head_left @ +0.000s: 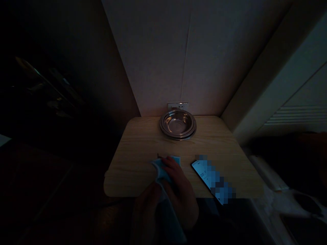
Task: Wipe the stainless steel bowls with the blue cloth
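Note:
In dim light, my right hand presses a light blue cloth onto the front of a small wooden table, fingers curled over the cloth. My left hand sits at the table's front edge and holds the cloth's hanging end; its fingers are dark and hard to make out. A phone with a lit screen lies on the table just right of my right hand. A stack of steel bowls stands at the back of the table against the wall.
A wall socket sits right behind the bowls. A white cabinet or door frame rises to the right. Dark, unclear objects fill the left side; pale bedding or plastic lies at the lower right.

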Demonstrator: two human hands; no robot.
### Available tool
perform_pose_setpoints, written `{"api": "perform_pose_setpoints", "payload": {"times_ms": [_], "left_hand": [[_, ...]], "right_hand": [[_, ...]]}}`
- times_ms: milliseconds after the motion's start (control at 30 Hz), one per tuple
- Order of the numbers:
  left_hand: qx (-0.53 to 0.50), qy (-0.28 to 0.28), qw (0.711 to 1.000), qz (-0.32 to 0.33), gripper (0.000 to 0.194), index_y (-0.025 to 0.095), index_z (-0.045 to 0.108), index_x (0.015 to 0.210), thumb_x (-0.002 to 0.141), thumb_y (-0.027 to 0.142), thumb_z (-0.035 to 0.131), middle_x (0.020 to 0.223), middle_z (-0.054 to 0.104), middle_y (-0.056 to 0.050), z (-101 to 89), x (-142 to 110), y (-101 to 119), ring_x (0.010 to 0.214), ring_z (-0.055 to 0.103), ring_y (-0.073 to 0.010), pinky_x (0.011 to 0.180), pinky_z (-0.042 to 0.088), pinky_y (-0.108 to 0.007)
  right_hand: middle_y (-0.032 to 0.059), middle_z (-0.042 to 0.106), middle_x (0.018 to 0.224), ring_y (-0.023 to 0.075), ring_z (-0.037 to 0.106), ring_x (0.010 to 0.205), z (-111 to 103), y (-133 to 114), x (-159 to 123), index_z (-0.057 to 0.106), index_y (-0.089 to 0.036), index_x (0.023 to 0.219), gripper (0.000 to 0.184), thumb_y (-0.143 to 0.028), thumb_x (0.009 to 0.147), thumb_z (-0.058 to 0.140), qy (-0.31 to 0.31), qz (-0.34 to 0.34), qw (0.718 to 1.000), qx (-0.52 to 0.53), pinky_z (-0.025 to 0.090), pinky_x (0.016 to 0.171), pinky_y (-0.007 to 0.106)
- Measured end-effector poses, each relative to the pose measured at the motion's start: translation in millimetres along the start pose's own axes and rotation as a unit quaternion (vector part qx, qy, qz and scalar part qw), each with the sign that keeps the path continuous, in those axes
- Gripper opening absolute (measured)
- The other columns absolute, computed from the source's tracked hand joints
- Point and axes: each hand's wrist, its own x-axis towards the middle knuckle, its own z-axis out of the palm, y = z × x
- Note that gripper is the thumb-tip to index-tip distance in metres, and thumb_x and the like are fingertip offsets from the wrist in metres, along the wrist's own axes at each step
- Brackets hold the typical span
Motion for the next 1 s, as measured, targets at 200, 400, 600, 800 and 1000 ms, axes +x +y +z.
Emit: {"api": "perform_pose_setpoints", "payload": {"times_ms": [200,400,600,800,1000], "left_hand": [[-0.010,-0.035,0.999,0.008,0.036,0.022,0.071,0.090,0.086,0.040,0.040,0.086,0.074,-0.004,1.3,-0.1,17.3,0.078,0.069,-0.0207,0.067,0.057,-0.029],[0.048,0.023,0.999,-0.009,0.031,0.020,0.070,0.083,0.077,0.046,0.054,0.091,0.073,-0.007,-9.6,3.8,-1.1,0.080,0.069,-0.0222,0.072,0.056,-0.030],[0.076,-0.048,0.996,-0.014,0.040,0.018,0.069,0.098,0.080,0.048,0.050,0.102,0.071,-0.008,-12.1,-2.0,2.2,0.096,0.066,-0.0250,0.082,0.053,-0.032],[0.135,-0.060,0.988,0.038,0.040,0.019,0.067,0.107,0.084,0.045,0.047,0.110,0.068,-0.007,-11.8,-2.9,16.0,0.101,0.064,-0.0226,0.089,0.050,-0.031],[0.231,-0.069,0.951,0.193,0.032,0.019,0.065,0.109,0.087,0.030,0.044,0.114,0.066,-0.007,-12.6,-5.0,10.4,0.103,0.063,-0.0200,0.087,0.051,-0.027]], "right_hand": [[0.0059,0.058,0.125,0.0235,0.048,0.120,-4.6,-4.2,8.9,0.061,-0.027,0.115,0.033,-0.023,0.083,0.056,0.008,0.039,0.999,0.014,0.036,0.103,0.045],[0.0043,0.052,0.131,0.0226,0.041,0.126,-6.0,-6.1,-11.0,0.059,-0.030,0.117,0.037,-0.017,0.082,0.055,0.006,0.002,1.000,0.009,0.035,0.104,0.046],[0.0043,0.060,0.121,0.0227,0.050,0.119,-8.0,-8.1,13.3,0.065,-0.026,0.106,0.029,-0.021,0.079,0.058,0.040,0.080,0.995,0.052,0.036,0.103,0.044],[0.0049,0.058,0.124,0.0226,0.049,0.119,-9.8,-7.8,7.9,0.063,-0.025,0.113,0.035,-0.024,0.078,0.060,0.025,0.134,0.986,0.093,0.033,0.105,0.044],[0.0063,0.061,0.119,0.0252,0.054,0.114,-13.6,-7.5,10.6,0.065,-0.024,0.107,0.034,-0.031,0.075,0.064,0.055,0.198,0.969,0.137,0.037,0.102,0.044]]}}
